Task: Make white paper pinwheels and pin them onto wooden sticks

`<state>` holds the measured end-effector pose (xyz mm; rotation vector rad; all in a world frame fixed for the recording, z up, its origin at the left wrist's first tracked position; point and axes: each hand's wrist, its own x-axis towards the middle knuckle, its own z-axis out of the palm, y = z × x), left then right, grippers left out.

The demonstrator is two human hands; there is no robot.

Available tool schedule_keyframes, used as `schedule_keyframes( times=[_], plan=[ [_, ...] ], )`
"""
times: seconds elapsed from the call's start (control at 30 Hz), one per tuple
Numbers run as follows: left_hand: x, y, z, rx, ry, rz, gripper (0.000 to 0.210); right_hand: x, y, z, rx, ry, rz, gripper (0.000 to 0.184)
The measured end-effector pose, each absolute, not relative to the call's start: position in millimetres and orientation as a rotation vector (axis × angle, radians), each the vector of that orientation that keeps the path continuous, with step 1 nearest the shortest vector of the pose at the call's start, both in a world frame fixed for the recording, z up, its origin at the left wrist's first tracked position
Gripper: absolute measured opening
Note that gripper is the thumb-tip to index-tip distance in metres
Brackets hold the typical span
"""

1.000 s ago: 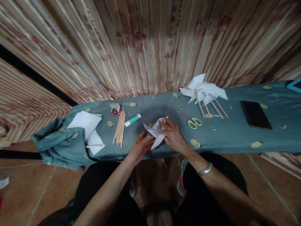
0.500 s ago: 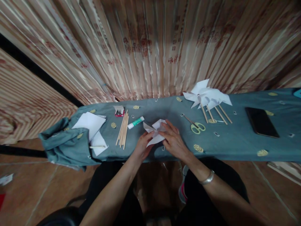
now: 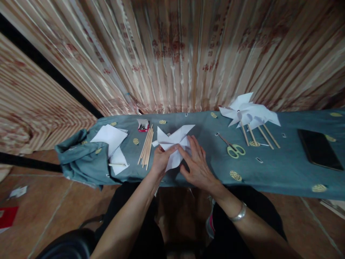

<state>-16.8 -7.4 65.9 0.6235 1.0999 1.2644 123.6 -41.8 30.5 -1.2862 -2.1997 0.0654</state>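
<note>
A white paper pinwheel (image 3: 176,136) with folded, pointed blades is between my hands above the cloth-covered table. My left hand (image 3: 161,158) is closed on its lower left side, the thumb pressed near the middle. My right hand (image 3: 198,163) grips the right side, its index finger reaching to the centre beside my left thumb and its other fingers at the right blade. The right thumb stands apart below. The glue stick (image 3: 155,143) is mostly hidden behind the paper, only a white end showing. Just left of my left hand lies a bundle of wooden sticks (image 3: 146,148).
Behind the sticks sits a small red box (image 3: 143,125) of metal pins. Paper sheets (image 3: 109,138) lie at the left. Scissors (image 3: 235,150) with green handles are right of my hands. Farther right are several pinwheels on sticks (image 3: 252,113) and a black phone (image 3: 319,149).
The paper has been turned and opened out, so its blades now spread flat towards the camera. My right index finger has moved to its centre. The view has shifted slightly left.
</note>
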Motion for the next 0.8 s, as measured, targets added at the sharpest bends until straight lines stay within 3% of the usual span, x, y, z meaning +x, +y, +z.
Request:
schedule_keyframes(
  times=[0.3, 0.8],
  plan=[
    [-19.9, -6.7, 69.0, 0.554, 1.045, 1.270, 0.047, 117.8, -43.8, 32.9, -1.263, -2.188, 0.030, 0.085],
    [-22.6, -5.2, 65.7, 0.635, 1.033, 1.310, 0.040, 119.8, -43.9, 34.1, -1.220, -2.174, -0.026, 0.073]
  ],
)
